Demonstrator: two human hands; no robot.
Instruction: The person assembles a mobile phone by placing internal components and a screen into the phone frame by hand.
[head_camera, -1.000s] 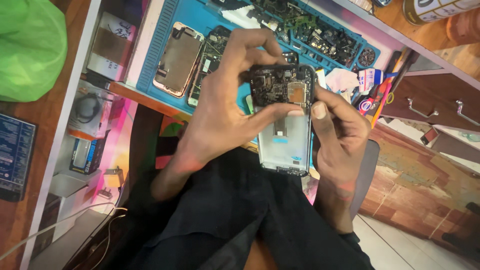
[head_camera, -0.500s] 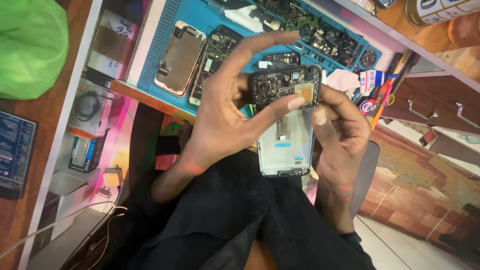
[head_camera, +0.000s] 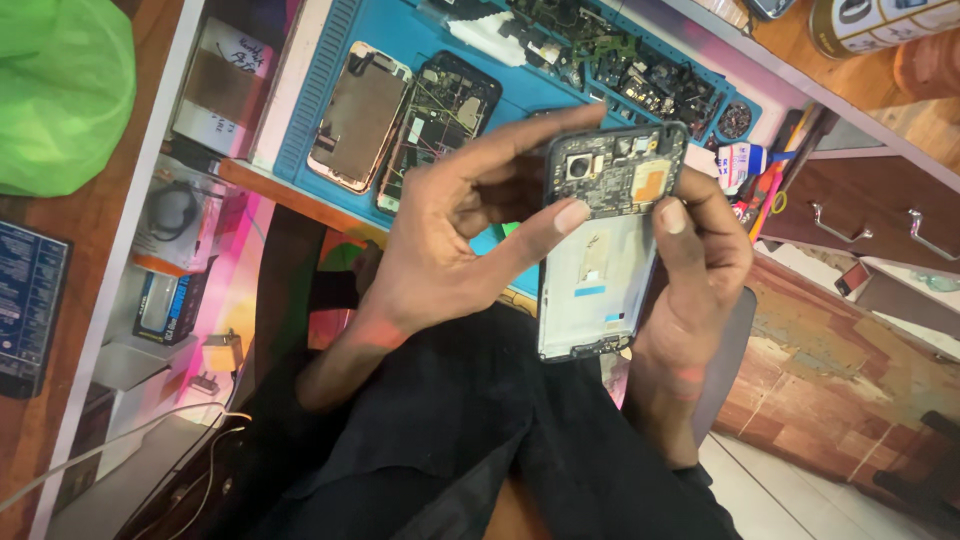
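Note:
An opened phone (head_camera: 600, 250) with its back cover off shows a dark circuit board, a camera module and an empty pale battery bay. My right hand (head_camera: 695, 270) holds it along its right side, thumb on the board's edge. My left hand (head_camera: 450, 250) grips the phone's upper left, thumb pressing on the board and index finger stretched over the top edge. I hold the phone above my lap in dark clothing.
A blue work mat (head_camera: 320, 90) carries two more opened phones (head_camera: 360, 115), (head_camera: 440, 120) and several loose boards (head_camera: 620, 60). A green plastic bag (head_camera: 55, 90) lies at top left. Small boxes (head_camera: 170, 300) sit on a shelf below. Wooden drawers (head_camera: 870, 220) stand at right.
The phone has shifted slightly up and right in my hands. My left index finger has stretched over its top edge and the thumb has slid onto the board.

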